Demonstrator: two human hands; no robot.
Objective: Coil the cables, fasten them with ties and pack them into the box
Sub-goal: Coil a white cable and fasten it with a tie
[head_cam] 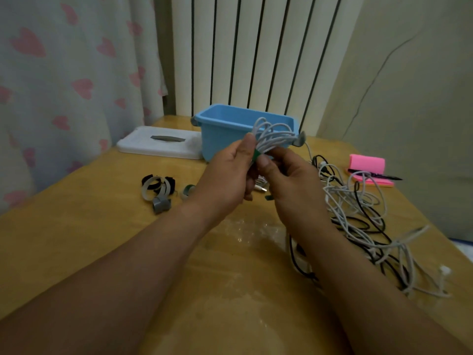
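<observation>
Both hands are raised above the middle of a wooden table [76, 239], meeting around a coiled white cable [272, 135] whose loops fan up and to the right in front of the blue plastic box [220, 139]. A green tie [256, 156] wraps the waist of the coil, and this is where the grip is: the left hand [227, 175] has its thumb and fingers closed on the bundle from the left, while the right hand [289, 172] pinches the tie and bundle from the right with the thumb pressed against the green band. A metal plug end of the cable hangs just below the hands. The box stands open at the far side of the table, with nothing visible inside it from this angle, and its white lid [160, 143] lies flat just to its left, touching or nearly touching the box wall. On the near left of the hands, a small heap of spare ties [158, 188] in black, white and grey rests on the tabletop, with another greenish tie [188, 192] just beside the left wrist. To the right, a loose tangle of white and black cables [363, 221] sprawls over the table toward the near right edge. Beyond the tangle sits a pink sticky-note pad [368, 167] with a black pen [376, 174] lying across it.
</observation>
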